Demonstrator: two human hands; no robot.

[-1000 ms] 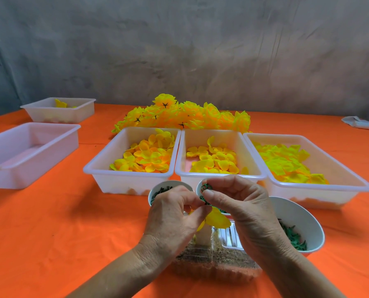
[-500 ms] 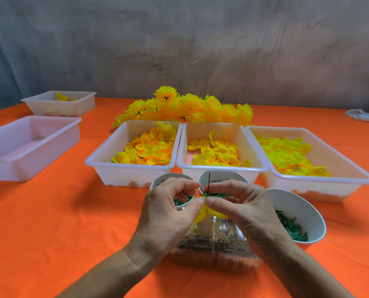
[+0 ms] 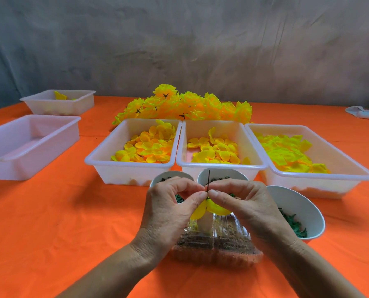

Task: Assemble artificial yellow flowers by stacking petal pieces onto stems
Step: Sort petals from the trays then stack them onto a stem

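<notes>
A thin dark stem [image 3: 208,179] stands upright between my two hands, its tip rising above my fingertips. A yellow petal piece [image 3: 213,208] sits threaded on it just below them. My left hand [image 3: 170,208] and my right hand [image 3: 243,206] meet thumb to thumb and pinch the stem and petal from either side. Three white bins behind hold loose petals: orange-yellow ones [image 3: 147,147], yellow ones [image 3: 216,152], and greenish-yellow ones [image 3: 286,152]. Finished yellow flowers [image 3: 185,106] lie heaped behind the bins.
Three white bowls with green parts stand by my hands, left [image 3: 157,181], middle [image 3: 233,174], right [image 3: 303,214]. A clear plastic box [image 3: 215,244] lies under my wrists. Two more white bins [image 3: 31,145] [image 3: 61,102] sit at the left on the orange tablecloth [image 3: 71,222].
The stem has come up into view between my fingertips and the petal has slid down onto it. My hands have closed together around it.
</notes>
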